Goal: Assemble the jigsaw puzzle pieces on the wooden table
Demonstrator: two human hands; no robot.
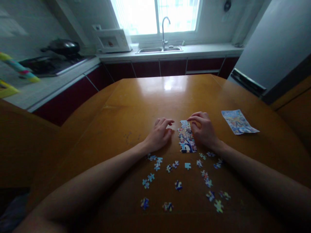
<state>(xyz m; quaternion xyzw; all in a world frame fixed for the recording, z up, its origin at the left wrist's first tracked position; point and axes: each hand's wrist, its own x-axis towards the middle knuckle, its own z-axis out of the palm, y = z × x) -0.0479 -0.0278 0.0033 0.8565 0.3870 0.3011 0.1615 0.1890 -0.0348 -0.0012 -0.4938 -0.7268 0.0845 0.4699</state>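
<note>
A narrow strip of joined jigsaw pieces [186, 140] lies on the wooden table [136, 103] between my hands. My left hand [159, 134] rests on the table just left of the strip, fingers curled and loosely apart, holding nothing I can see. My right hand [204, 129] sits at the strip's right side, its fingertips pinched at the strip's top edge, pressing on a piece there. Several loose puzzle pieces [178, 185] are scattered on the table nearer to me, between my forearms.
A printed picture sheet [238, 121] lies on the table to the right. Behind the table runs a kitchen counter with a sink and tap [163, 45], a white microwave [113, 40] and a wok on a stove [62, 48]. A grey fridge [272, 48] stands at the right.
</note>
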